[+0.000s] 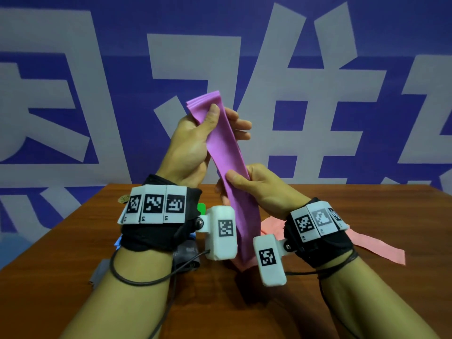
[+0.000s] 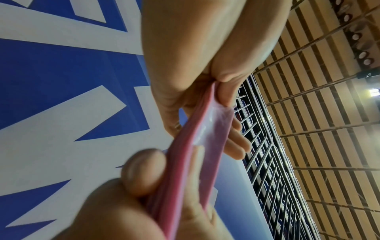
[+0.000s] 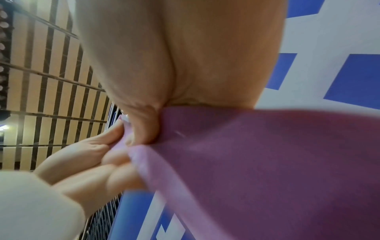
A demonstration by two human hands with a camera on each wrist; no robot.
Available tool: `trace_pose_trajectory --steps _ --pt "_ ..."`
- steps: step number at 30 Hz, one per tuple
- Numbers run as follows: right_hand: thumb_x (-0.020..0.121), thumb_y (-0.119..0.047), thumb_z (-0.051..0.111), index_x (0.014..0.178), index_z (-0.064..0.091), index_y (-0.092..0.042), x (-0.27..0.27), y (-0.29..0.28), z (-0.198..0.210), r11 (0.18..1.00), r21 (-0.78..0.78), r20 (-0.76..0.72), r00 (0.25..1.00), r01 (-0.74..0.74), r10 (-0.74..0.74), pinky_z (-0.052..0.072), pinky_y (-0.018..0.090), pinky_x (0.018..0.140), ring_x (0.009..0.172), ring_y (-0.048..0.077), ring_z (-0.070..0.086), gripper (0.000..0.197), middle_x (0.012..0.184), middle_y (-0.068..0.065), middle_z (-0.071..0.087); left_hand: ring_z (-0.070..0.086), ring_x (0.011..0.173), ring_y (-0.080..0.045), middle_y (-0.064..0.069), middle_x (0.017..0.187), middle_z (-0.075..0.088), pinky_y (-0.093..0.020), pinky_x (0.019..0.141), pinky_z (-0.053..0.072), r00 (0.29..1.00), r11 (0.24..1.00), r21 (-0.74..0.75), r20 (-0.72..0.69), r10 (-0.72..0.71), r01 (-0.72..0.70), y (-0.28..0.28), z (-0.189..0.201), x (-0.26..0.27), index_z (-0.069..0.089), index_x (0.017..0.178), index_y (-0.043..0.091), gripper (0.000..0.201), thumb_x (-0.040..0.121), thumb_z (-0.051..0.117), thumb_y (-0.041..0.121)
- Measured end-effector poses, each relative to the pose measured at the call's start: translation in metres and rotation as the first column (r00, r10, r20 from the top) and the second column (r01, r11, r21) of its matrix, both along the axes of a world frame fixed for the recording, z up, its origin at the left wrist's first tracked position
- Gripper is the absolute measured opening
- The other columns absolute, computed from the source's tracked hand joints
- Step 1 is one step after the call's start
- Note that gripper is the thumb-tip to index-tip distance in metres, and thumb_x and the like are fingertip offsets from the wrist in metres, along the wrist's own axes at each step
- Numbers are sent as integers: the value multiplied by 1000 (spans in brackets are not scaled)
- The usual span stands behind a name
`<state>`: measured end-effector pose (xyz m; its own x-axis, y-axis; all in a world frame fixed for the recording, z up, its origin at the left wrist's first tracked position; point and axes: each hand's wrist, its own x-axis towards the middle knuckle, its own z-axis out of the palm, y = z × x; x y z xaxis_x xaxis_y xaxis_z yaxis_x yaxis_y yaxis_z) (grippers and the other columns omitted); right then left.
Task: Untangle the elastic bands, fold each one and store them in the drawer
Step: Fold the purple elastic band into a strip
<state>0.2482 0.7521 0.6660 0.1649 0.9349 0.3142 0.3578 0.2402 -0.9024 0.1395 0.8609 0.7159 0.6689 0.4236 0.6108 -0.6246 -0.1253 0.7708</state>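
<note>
Purple elastic band [image 1: 226,152] hangs folded in layers between my two hands, raised above the wooden table [image 1: 367,216] in front of the blue and white wall [image 1: 73,94]. My left hand [image 1: 193,143] pinches its upper end — thumb on the near face, fingers curled behind — with the stacked edges poking out above the thumb. My right hand [image 1: 259,189] pinches it lower down, thumb pressed flat on the front, and the tail drops between my wrists to the table top. To the right a pink band [image 1: 374,245] lies loose on the wood, one strip reaching toward the table's right edge. Left of my wrist sit a green bit [image 1: 201,208] and grey pieces [image 1: 102,270] — too hidden to tell apart. Open wood lies near me.
</note>
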Motion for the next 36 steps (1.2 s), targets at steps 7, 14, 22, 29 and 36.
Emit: trace_pose_trajectory --steps 7,14,22,29,36 --pt "105 -23 43 80 60 -3 -1 6 -5 997 33 4 997 76 -76 47 25 55 47 15 51 36 56 3 55 72 82 -27 -12 87 74 -35 77 59 1000 998 -54 9 29 -28 2 -1 1 60 96 3 30 107 37 19" --pt "104 -21 44 77 60 -4 3 6 -8 997 -4 -2 997 73 -73 47 23 55 49 15 51 36 57 3 53 72 80 -25 -12 86 73 -34 77 58 999 990 -139 29 41 -37 7 -2 1 59 96 1 30 107 38 20" --pt "103 -21 45 75 63 -6 2 1 -5 992 -88 57 995 86 -81 49 17 53 50 9 61 36 61 4 64 71 78 -24 -11 84 73 -32 75 57 998 986 -165 54 45 -35 11 -1 0 59 94 2 31 107 37 20" --pt "105 -25 44 67 54 -10 6 8 -17 985 -116 50 992 124 -119 46 29 56 44 16 46 42 51 1 49 71 77 -22 -9 82 74 -32 77 58 997 977 -208 48 53 -42 17 -6 1 58 95 3 30 108 36 20" --pt "104 -21 47 53 62 -22 8 3 -17 982 -154 115 989 106 -89 51 30 60 47 11 56 53 51 -2 59 71 80 -21 -6 84 74 -35 81 57 994 961 -268 60 91 -72 31 -7 0 57 97 5 30 108 36 23"
